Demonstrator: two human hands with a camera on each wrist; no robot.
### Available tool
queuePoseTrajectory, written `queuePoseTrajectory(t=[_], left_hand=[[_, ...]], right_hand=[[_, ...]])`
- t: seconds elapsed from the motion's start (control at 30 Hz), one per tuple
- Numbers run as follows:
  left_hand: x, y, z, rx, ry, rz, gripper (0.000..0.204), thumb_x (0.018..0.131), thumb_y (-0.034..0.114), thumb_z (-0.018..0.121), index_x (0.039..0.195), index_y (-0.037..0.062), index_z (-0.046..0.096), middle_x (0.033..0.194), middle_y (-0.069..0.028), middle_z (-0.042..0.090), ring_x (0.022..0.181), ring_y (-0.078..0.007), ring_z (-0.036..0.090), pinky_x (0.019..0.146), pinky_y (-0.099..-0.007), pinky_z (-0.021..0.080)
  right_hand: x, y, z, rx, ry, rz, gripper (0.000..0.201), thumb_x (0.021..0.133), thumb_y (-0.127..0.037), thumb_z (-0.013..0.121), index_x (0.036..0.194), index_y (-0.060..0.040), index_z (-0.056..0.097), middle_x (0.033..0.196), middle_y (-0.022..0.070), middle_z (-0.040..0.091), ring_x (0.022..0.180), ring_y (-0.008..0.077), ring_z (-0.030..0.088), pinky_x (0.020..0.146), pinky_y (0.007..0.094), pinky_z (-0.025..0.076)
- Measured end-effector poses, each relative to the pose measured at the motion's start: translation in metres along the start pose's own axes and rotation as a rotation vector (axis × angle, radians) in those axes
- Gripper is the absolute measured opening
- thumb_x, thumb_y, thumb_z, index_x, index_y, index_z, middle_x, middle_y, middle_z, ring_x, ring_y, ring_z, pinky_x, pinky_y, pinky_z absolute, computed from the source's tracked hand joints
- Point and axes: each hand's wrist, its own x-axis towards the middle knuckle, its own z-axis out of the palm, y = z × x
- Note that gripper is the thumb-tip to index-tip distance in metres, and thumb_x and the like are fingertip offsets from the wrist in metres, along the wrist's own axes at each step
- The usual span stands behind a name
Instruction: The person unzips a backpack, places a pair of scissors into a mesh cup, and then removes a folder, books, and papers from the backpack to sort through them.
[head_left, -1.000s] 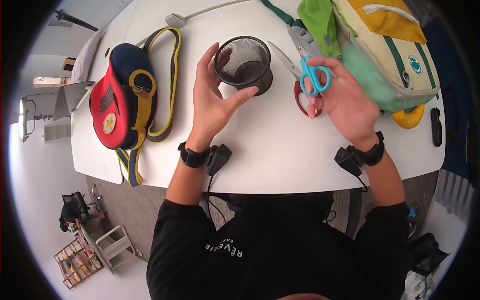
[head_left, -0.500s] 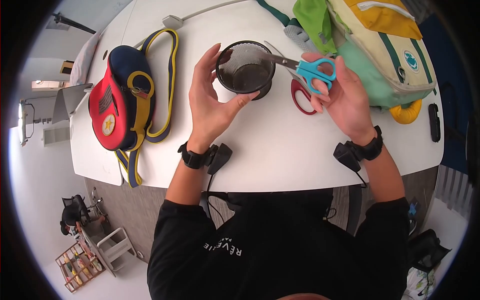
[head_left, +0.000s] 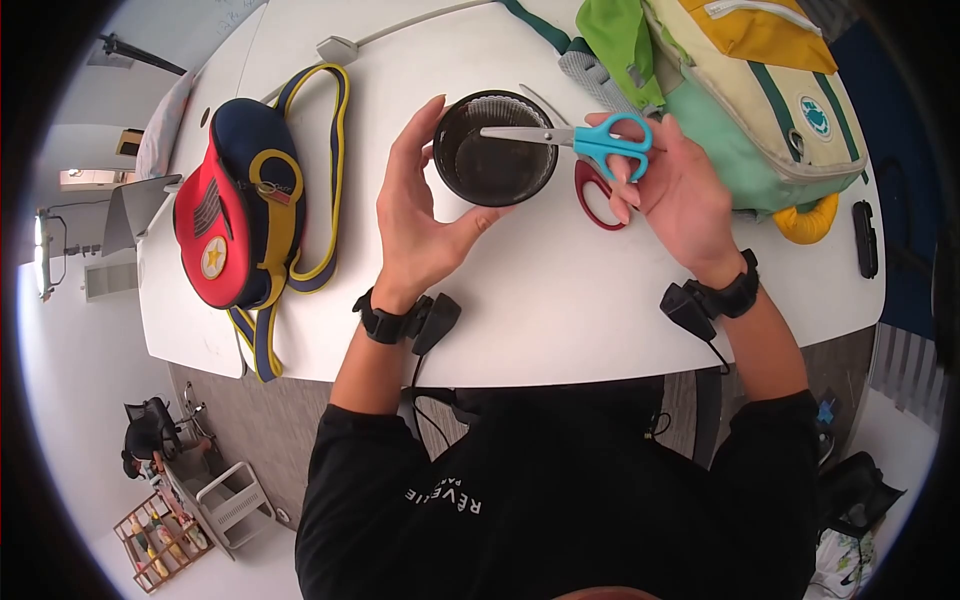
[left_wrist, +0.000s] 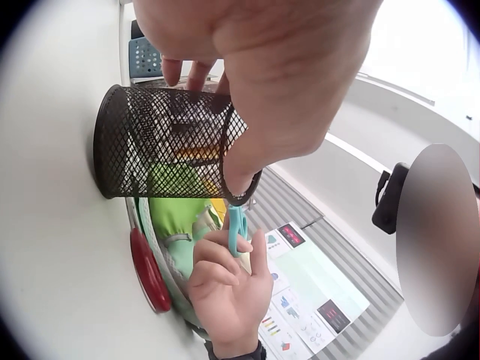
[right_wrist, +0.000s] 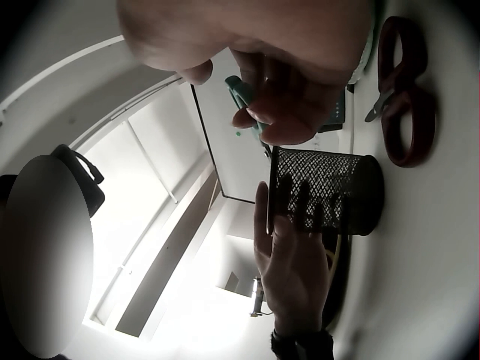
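Observation:
A black mesh pen cup (head_left: 490,180) stands on the white table, its mouth toward the head camera. My left hand (head_left: 418,225) grips it, thumb at the near side of the rim and fingers around the left side. My right hand (head_left: 688,210) holds light-blue-handled scissors (head_left: 612,148) by their handles. Their closed blades point left and overlap the cup's mouth in the head view. In the left wrist view the blue handles sit just beyond the rim of the mesh wall (left_wrist: 172,142). Red-handled scissors (head_left: 600,208) lie on the table right of the cup, partly hidden by the blue pair.
A red and navy bag (head_left: 240,210) with a yellow-edged strap lies at the left. At the right back is a cream, green and yellow backpack (head_left: 760,140). A small black case (head_left: 865,240) rests near the right edge. A cable runs along the back.
My right hand has turned the blue scissors so the blades swing from upward to leftward, over the cup. The cup's mouth has tipped more toward the head camera, still in my left hand.

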Motion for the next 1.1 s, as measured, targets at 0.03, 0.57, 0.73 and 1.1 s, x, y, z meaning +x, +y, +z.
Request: queuePoseTrajectory(t=[0.03,0.57,0.73,1.1], left_hand=[[0.001,0.002,0.000,0.004,-0.017,0.015,0.099,0.066,0.015,0.092,0.147,-0.0025,0.037,0.139,-0.0161,0.051,0.129,-0.0266,0.052,0.107,-0.0399,0.043],[-0.001,-0.003,0.001,0.044,0.067,-0.034,0.093,0.068,0.008,0.088,0.146,-0.0023,0.037,0.137,-0.0156,0.050,0.128,-0.0266,0.052,0.106,-0.0399,0.045],[-0.001,-0.009,0.003,-0.009,0.135,-0.122,0.093,0.071,0.007,0.086,0.147,-0.0014,0.033,0.137,-0.0162,0.048,0.127,-0.0271,0.051,0.107,-0.0401,0.043],[0.001,-0.003,0.004,-0.021,0.119,-0.144,0.093,0.075,0.009,0.085,0.148,0.0001,0.030,0.136,-0.0184,0.048,0.126,-0.0255,0.050,0.107,-0.0379,0.042]], right_hand=[[0.000,0.001,-0.002,0.071,-0.025,-0.003,0.046,0.107,-0.030,0.043,0.130,0.0077,0.056,0.088,0.0046,0.060,0.066,0.0089,0.048,0.057,0.0245,0.044],[0.001,-0.014,-0.005,-1.027,0.097,-0.329,0.029,0.093,-0.011,0.064,0.121,-0.0023,0.065,0.098,0.0100,0.071,0.077,0.0150,0.067,0.068,0.0278,0.054],[-0.008,-0.013,-0.005,-1.774,-0.058,-0.156,0.038,0.081,-0.018,0.074,0.115,-0.0057,0.067,0.084,0.0121,0.068,0.069,0.0252,0.065,0.062,0.0335,0.051],[0.001,-0.011,-0.004,-1.138,0.019,0.275,0.057,0.079,-0.012,0.068,0.133,0.0021,0.056,0.088,0.0083,0.066,0.063,0.0146,0.059,0.057,0.0276,0.048]])
